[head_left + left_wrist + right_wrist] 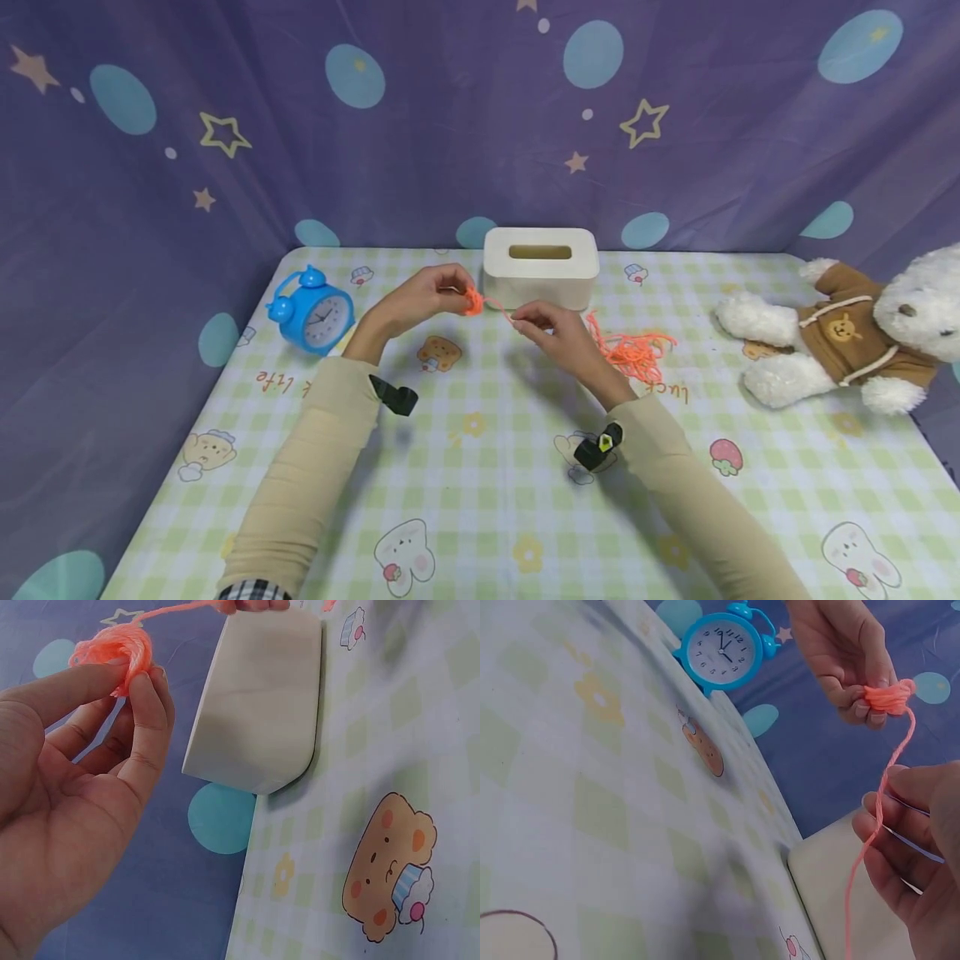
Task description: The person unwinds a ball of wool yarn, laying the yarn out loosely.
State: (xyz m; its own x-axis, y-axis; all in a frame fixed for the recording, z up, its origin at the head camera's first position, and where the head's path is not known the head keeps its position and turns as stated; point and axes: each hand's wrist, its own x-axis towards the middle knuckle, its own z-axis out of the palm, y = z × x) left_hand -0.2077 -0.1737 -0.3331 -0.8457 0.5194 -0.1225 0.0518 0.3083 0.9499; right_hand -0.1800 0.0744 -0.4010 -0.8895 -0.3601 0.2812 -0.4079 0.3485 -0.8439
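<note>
In the head view my left hand pinches a small wound bundle of orange yarn between thumb and fingers, above the table. The left wrist view shows the yarn bundle looped in layers at the fingertips. A single strand runs from the bundle to my right hand, which pinches it between thumb and fingers and lets the rest hang down. Behind the right wrist lies a loose tangled heap of orange yarn on the tablecloth.
A white tissue box stands at the back, just behind the hands. To the left is a blue alarm clock. At the right lies a white teddy bear in a brown top. A checked tablecloth covers the table, with a purple curtain behind.
</note>
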